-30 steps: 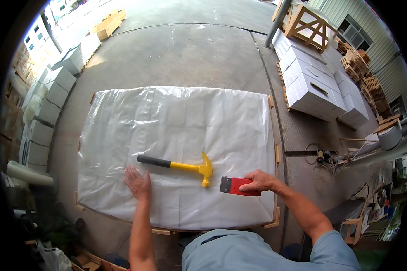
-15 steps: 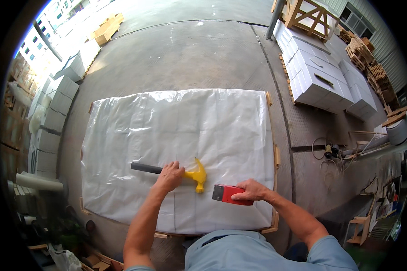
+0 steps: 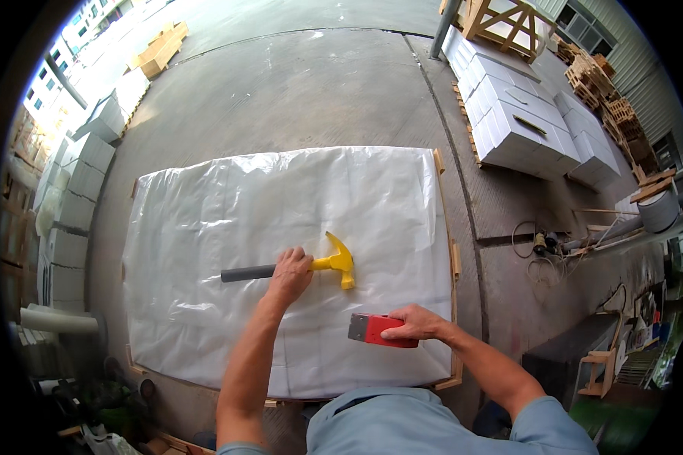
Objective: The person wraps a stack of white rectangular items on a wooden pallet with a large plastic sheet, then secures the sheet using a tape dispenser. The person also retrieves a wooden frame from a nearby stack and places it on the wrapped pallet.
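Observation:
My left hand (image 3: 291, 274) is closed round the yellow neck of a claw hammer (image 3: 337, 263). The hammer lies sideways above the sheeting, its dark grey handle to the left and its yellow head to the right. In my right hand (image 3: 419, 323) is a red blocky tool with a grey end (image 3: 379, 331), gripped with that end facing left. Its exact kind does not show clearly. Below both hands, white plastic sheeting (image 3: 205, 318) covers a large flat rectangular load.
Wooden edge pieces (image 3: 456, 260) stick out along the load's right side. White wrapped stacks (image 3: 524, 129) stand on pallets at the right; more white blocks (image 3: 83, 178) line the left. A cable and a small device (image 3: 540, 244) lie on the floor at the right.
My left hand has carried the hammer a little away from me, and its head has turned slightly. The red tool has shifted slightly left, still in my right hand. The whole view has shifted a bit.

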Demonstrator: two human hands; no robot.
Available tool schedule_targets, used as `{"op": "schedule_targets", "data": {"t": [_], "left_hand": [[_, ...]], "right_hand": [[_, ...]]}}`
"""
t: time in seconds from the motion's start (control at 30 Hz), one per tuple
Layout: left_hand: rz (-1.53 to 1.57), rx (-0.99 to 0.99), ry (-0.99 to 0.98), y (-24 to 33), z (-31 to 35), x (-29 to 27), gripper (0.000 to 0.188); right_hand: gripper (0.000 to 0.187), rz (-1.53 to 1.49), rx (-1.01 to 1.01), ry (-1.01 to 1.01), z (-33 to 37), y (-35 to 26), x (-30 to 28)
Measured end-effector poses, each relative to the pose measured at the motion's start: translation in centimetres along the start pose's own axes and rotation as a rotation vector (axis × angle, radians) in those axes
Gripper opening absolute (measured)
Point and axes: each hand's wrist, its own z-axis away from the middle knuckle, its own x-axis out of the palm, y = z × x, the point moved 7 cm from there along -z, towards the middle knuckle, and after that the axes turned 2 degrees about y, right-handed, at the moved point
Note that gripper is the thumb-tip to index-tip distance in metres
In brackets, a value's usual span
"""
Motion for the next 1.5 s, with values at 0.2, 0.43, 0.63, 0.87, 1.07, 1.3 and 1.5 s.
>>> {"op": "schedule_targets", "data": {"t": [0.2,0.43,0.63,0.87,1.07,1.3,1.5], "left_hand": [[0.069,-0.273,0.208,-0.6,3.4,-3.8,0.032],[-0.33,-0.603,0.266,0.6,11.6,-1.3,0.045],[-0.403,-0.672,0.175,0.2,12.7,2.2,0.068],[-0.444,-0.66,0.138,-0.4,12.9,3.0,0.072],[-0.458,-0.677,0.12,-0.2,12.5,2.8,0.071],[-0.447,-0.72,0.089,0.0,12.4,2.8,0.068],[-0.481,-0.693,0.099,0.3,12.1,2.9,0.066]], "right_hand": [[0.05,-0.013,0.023,0.006,-0.3,0.4,-0.2],[0.05,-0.001,0.019,0.016,-1.4,1.6,0.3],[0.051,0.055,0.063,-0.007,-2.0,1.7,0.3],[0.052,0.104,0.064,-0.015,-0.6,1.4,-1.6],[0.051,0.278,0.185,-0.03,5.7,5.4,-10.1],[0.047,0.302,0.373,0.102,13.2,10.5,-18.8],[0.053,0.562,0.463,0.112,15.2,16.3,-20.5]]}}
